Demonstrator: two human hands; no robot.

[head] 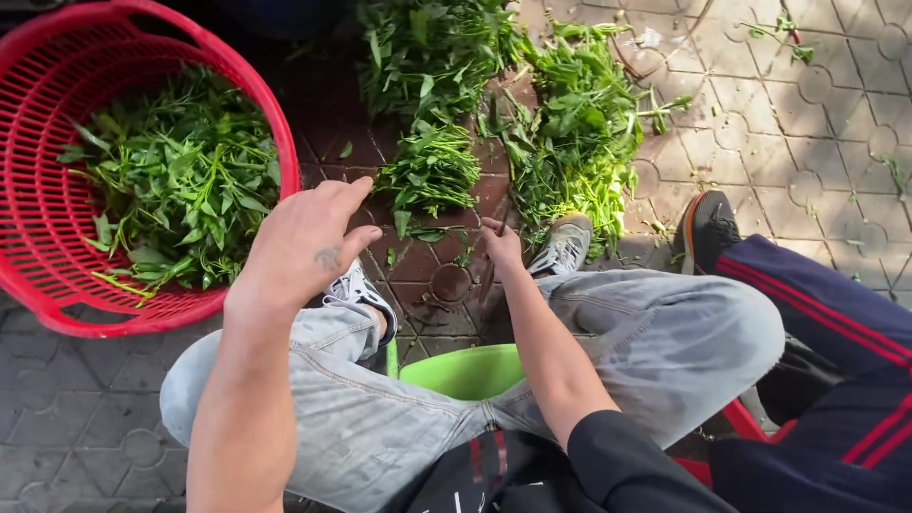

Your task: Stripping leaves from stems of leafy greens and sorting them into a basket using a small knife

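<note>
My left hand (pixel 306 242) hovers beside the rim of a red plastic basket (pixel 38 275) holding leafy green stems (pixel 180 180); its fingers are loosely spread and hold nothing. Down between my knees, my right hand (pixel 501 245) reaches toward the paving with its fingers closed on a thin dark stick-like thing (pixel 488 285), perhaps a small knife. Just beyond it lies a small bundle of greens (pixel 432 171). Larger heaps of greens (pixel 570 123) cover the ground further out.
I sit on a low green stool (pixel 465 370) in grey jeans and grey sneakers (pixel 562 245). Another person's leg in dark trousers with red stripes (pixel 817 313) and a black shoe (pixel 708 228) is at the right. Patterned paving lies all around.
</note>
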